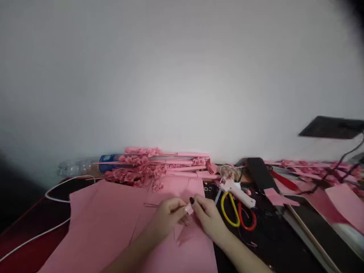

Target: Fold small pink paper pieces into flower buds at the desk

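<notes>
Most of the frame is filled by a pale wall [182, 76], and below it a dark table [281, 242] is crowded with craft things. Across the lower left and centre, large pink sheets [99, 223] are spread flat. Along the foot of the wall, paper flowers [133, 174] and rolled paper are heaped. At lower right a dark flat box [321, 231] is laid at a slant. At lower centre, a small pink scrap [189, 209] is held up over the sheets, pinched between thumb and fingers of the left hand [172, 214] and met by the bent fingertips of the right hand [206, 214]. Just right of the hands, a white glue gun [239, 194], a yellow loop [223, 206] and a red loop [253, 220] are bunched together.

The scrap could be torn or dropped if it is tugged unevenly or pinched too loosely; the sheets could be creased if the forearms are pressed down; the glue gun could be knocked by a wide sweep of the right hand.

Most of the scrap is covered by fingers, whose outlines are blurred. Both forearms are cut off by the bottom edge. Whether the loops belong to one tool cannot be told.
</notes>
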Action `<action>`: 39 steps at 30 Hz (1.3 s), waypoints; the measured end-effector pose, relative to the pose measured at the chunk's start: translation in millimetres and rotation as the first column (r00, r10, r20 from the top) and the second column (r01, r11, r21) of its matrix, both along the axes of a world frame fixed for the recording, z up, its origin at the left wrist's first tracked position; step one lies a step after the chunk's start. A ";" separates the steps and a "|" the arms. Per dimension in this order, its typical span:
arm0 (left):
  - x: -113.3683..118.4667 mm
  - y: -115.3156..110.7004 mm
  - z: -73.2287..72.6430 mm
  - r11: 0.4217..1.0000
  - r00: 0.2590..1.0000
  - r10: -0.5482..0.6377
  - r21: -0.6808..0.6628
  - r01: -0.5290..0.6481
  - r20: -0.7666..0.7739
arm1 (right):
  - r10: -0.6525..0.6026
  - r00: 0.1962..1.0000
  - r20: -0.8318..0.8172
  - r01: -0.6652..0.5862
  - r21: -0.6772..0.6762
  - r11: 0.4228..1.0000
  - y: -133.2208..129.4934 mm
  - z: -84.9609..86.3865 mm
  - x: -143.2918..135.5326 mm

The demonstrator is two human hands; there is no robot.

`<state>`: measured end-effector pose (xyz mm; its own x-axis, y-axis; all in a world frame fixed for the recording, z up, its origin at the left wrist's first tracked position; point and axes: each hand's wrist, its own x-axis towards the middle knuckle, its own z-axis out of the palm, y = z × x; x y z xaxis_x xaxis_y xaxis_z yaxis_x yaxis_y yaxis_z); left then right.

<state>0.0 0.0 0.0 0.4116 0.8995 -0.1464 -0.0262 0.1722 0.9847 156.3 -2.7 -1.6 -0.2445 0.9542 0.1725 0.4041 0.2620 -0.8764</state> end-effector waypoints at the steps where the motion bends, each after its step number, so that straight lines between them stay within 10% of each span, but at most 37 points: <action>1: -1.1 -0.3 0.8 0.999 1.000 0.021 0.028 -0.021 -0.012 | 0.002 1.000 0.001 -0.002 -0.002 1.000 -1.2 0.5 -0.2; 39: -5.4 -0.1 0.4 0.976 0.977 0.190 0.126 -0.177 -0.101 | 0.055 0.998 0.030 -0.055 0.019 0.998 -3.9 7.1 -0.3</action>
